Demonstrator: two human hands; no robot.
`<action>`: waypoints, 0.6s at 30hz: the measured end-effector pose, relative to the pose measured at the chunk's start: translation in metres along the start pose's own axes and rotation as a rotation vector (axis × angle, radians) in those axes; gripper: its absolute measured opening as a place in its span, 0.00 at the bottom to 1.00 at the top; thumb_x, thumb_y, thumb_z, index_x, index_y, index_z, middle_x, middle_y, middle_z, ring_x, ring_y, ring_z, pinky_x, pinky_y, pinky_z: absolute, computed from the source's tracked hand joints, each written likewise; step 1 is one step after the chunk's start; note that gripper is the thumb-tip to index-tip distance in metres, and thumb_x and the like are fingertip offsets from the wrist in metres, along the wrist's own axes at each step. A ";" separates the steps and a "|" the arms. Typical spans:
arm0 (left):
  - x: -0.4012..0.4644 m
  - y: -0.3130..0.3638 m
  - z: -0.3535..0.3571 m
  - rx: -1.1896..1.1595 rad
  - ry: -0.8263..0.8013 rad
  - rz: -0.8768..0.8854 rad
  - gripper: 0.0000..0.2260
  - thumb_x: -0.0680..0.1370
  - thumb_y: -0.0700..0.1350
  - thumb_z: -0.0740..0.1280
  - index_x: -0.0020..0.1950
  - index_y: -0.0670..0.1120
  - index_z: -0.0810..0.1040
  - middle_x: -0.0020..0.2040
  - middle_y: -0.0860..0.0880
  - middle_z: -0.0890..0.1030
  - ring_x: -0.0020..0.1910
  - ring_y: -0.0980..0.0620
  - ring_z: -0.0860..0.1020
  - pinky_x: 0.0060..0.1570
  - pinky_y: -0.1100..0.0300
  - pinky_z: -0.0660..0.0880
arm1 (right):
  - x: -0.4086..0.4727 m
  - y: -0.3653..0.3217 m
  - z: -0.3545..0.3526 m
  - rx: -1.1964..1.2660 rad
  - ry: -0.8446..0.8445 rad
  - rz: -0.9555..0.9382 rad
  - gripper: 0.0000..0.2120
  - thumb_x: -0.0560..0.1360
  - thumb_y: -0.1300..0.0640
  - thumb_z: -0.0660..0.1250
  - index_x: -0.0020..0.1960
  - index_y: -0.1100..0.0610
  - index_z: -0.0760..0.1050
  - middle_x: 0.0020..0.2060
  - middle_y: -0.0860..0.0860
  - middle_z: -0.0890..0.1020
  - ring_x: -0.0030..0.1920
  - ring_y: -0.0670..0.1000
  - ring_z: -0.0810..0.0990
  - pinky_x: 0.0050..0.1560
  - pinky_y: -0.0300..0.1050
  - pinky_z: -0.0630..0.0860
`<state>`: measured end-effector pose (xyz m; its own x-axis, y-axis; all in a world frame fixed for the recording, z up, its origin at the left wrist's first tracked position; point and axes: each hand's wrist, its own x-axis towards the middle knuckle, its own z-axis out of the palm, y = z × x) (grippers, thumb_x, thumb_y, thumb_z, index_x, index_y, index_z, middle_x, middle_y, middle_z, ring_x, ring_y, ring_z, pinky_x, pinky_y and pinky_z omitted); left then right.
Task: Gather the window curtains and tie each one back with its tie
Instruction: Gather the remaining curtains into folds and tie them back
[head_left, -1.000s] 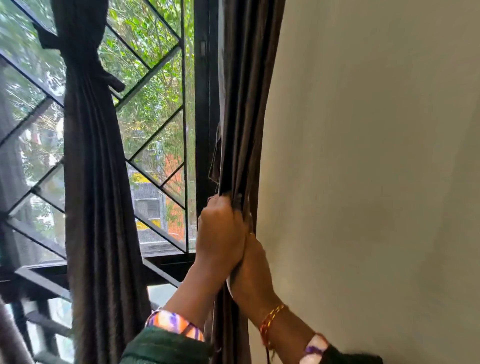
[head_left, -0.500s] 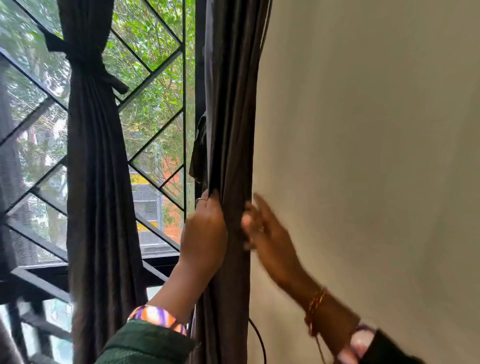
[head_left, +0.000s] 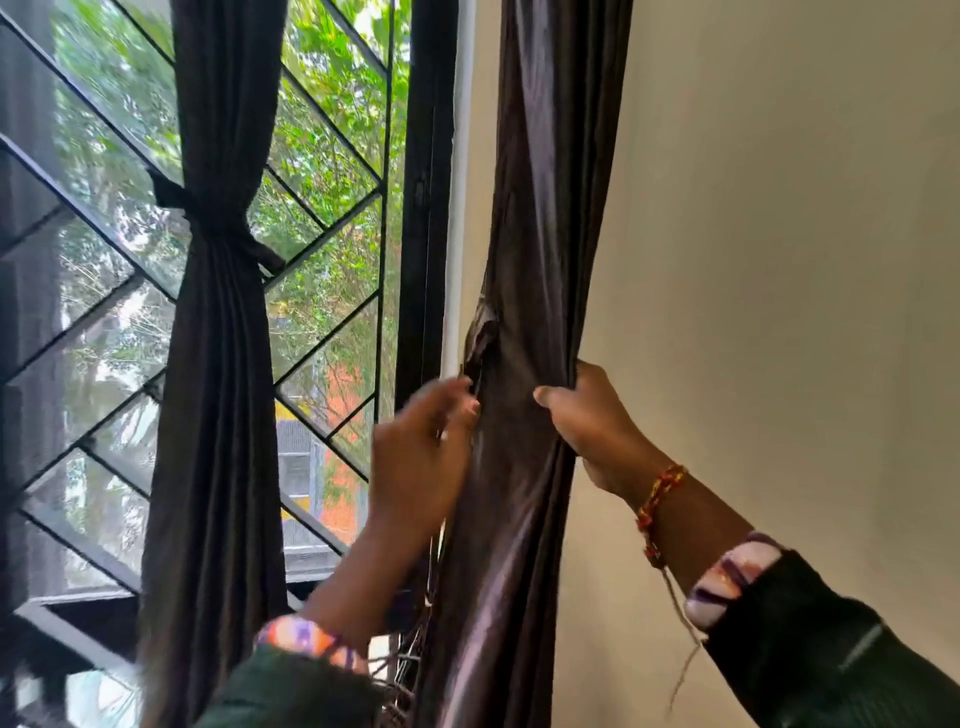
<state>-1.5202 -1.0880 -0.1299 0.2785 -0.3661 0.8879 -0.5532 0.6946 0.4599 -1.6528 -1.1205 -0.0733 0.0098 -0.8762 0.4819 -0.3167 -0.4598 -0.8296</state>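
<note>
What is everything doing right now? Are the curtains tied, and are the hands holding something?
Left curtain: gathered, tied back with its tie.
Right curtain: bunched together, not tied yet.
Right hand: gripping the right curtain's wall side.
Left hand: fingers at the right curtain's window-side edge; grip unclear.
Window: light outside, grille across it.

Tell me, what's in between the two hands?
In the head view, the gathered dark curtain by the wall hangs between them. The right hand grips its wall-side edge; the left hand touches its window side.
</note>
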 end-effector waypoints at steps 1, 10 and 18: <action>0.016 0.003 -0.002 0.056 0.062 -0.040 0.11 0.72 0.47 0.68 0.54 0.47 0.80 0.43 0.48 0.84 0.32 0.68 0.77 0.36 0.72 0.73 | -0.001 0.000 -0.002 0.005 -0.008 0.012 0.16 0.76 0.63 0.62 0.64 0.60 0.73 0.57 0.58 0.79 0.55 0.58 0.79 0.57 0.49 0.76; 0.079 0.016 -0.005 0.460 -0.019 -0.121 0.07 0.67 0.38 0.67 0.37 0.50 0.73 0.37 0.44 0.81 0.40 0.42 0.79 0.40 0.59 0.72 | -0.019 -0.013 -0.005 0.093 -0.108 0.025 0.18 0.78 0.61 0.62 0.67 0.59 0.69 0.58 0.54 0.77 0.57 0.55 0.77 0.55 0.44 0.73; 0.098 0.030 -0.011 0.296 0.083 -0.209 0.06 0.69 0.42 0.68 0.32 0.45 0.76 0.33 0.44 0.79 0.37 0.44 0.79 0.40 0.57 0.72 | -0.026 -0.017 -0.009 0.092 -0.123 0.008 0.18 0.78 0.60 0.62 0.67 0.59 0.68 0.60 0.54 0.77 0.60 0.56 0.76 0.61 0.47 0.73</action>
<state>-1.5011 -1.0967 -0.0287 0.4655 -0.4210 0.7785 -0.6774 0.3965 0.6195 -1.6562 -1.0884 -0.0692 0.1255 -0.8884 0.4415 -0.2289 -0.4590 -0.8585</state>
